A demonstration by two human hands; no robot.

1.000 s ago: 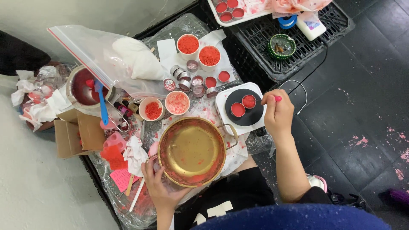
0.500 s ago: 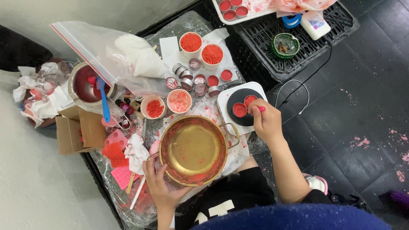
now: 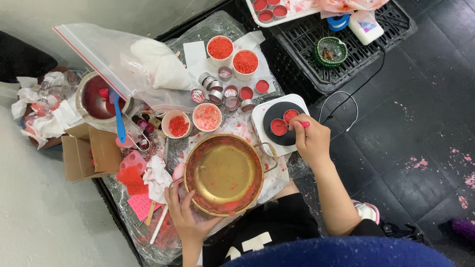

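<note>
brass pan [image 3: 225,173] in left hand [image 3: 184,217]; right hand [image 3: 310,141] perhaps pinching pink stick [image 3: 300,125]

Brass pan [image 3: 225,173] crowded by cups [image 3: 207,117], open floor [image 3: 415,123] rightward

at twelve o'clock the white tray of small red-filled tins [image 3: 267,20] is cut off by the frame's top edge.

Left hand [image 3: 185,217] grips rim of gold pan [image 3: 225,173] — red residue inside. Right hand [image 3: 309,138] pinches pink-tipped stick [image 3: 297,125] over red-filled tin [image 3: 278,127] on black hot plate [image 3: 282,129]. Cups of red granules [image 3: 220,48] behind — blue spatula [image 3: 118,116] in pot.
</note>
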